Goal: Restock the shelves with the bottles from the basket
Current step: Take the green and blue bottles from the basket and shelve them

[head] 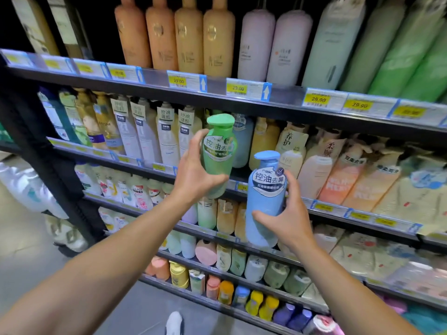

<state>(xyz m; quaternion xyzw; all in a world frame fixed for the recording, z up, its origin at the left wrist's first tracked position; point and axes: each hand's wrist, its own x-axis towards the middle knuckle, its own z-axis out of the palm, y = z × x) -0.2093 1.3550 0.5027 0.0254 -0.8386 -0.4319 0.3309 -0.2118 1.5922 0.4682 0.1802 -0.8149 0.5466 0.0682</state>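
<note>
My left hand (197, 172) grips a green bottle (219, 151) with a green cap, held upright in front of the second shelf from the top. Lower and to the right, my right hand (289, 218) holds a light blue bottle (264, 197) of the same shape, upright, level with the shelf edge (242, 187). Both bottles carry a white label with dark characters. Behind the green bottle, a matching pale blue bottle (243, 141) stands on that shelf. The basket is out of sight.
Several shelves full of bottles and refill pouches fill the view. Tall orange bottles (174, 35) and lilac ones stand on the top shelf above yellow price tags (317, 99). A black upright post (43, 151) bounds the rack at the left. My white shoe (173, 322) shows on the grey floor.
</note>
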